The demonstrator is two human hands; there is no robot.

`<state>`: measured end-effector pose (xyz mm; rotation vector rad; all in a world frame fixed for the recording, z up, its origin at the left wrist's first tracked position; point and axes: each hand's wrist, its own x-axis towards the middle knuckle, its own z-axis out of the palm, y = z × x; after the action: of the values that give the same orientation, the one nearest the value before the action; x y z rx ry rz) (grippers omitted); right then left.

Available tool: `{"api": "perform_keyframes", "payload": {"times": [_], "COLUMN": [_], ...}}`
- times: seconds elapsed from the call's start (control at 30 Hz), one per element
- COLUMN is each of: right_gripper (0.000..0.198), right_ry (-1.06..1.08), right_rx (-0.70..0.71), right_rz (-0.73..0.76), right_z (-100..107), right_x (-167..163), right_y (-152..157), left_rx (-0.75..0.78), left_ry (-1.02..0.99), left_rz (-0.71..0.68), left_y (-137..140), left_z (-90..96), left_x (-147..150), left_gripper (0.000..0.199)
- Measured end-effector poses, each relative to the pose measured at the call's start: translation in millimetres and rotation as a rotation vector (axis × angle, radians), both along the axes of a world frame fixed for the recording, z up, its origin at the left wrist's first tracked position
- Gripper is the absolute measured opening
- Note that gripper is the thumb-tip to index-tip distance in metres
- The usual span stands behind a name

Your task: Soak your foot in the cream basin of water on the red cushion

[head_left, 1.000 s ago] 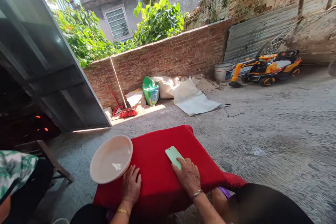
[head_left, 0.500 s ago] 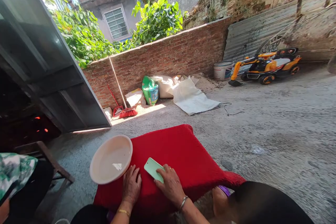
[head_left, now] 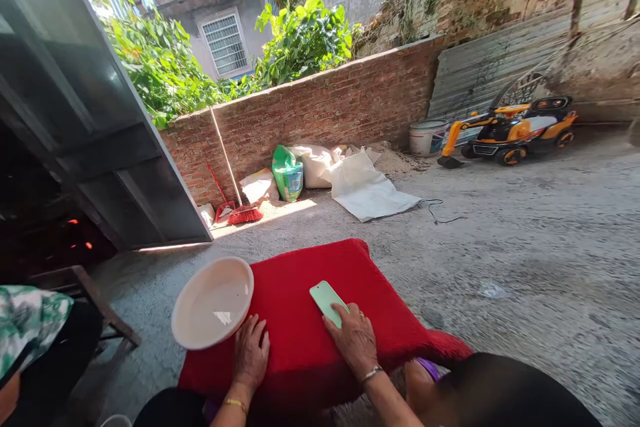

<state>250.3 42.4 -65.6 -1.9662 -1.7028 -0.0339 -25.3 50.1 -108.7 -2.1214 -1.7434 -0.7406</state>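
A light green smartphone (head_left: 327,302) is gripped at its near end by my right hand (head_left: 356,339), thumb on one side and fingers on the other. It is over the red cloth (head_left: 295,280) that covers a small table; whether it touches the cloth I cannot tell. My left hand (head_left: 251,351) lies flat on the cloth near the table's front left, fingers stretched out and holding nothing. Just beyond its fingertips, a pale pink basin (head_left: 203,337) stands on the table's left corner, with a bright reflection inside.
At the left sits another person (head_left: 35,327) near a wooden chair (head_left: 100,300). Behind is a dark door (head_left: 110,147). A broom (head_left: 245,214), a green sack (head_left: 287,177) and a white sheet (head_left: 373,190) lie along the brick wall. A yellow toy excavator (head_left: 510,133) stands far right.
My right hand has moved to the right across the red cloth, carrying the smartphone away from the basin. My left hand has stayed in place.
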Motion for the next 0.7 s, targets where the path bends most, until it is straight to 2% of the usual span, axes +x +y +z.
{"api": "perform_keyframes", "payload": {"times": [0.2, 0.4, 0.57, 0.7], "right_gripper": [0.025, 0.025, 0.025, 0.024], "right_ry": [0.023, 0.061, 0.087, 0.044], "right_rx": [0.050, 0.065, 0.075, 0.040], "right_rz": [0.071, 0.023, 0.160, 0.150], "right_z": [-6.5, -8.2, -8.6, -4.7], "right_x": [-3.1, 4.9, -5.8, -7.7], "right_y": [-0.4, 1.1, -5.3, -6.5], "left_rx": [-0.001, 0.000, 0.000, -0.004], "left_ry": [-0.008, 0.006, -0.017, -0.036], "left_rz": [-0.009, -0.007, -0.005, -0.005], "left_y": [-0.1, -0.3, 0.2, -0.4], "left_z": [1.5, 2.0, 0.8, 1.0], "left_x": [-0.9, 0.0, 0.9, 2.5], "left_gripper": [0.034, 0.035, 0.034, 0.034]}}
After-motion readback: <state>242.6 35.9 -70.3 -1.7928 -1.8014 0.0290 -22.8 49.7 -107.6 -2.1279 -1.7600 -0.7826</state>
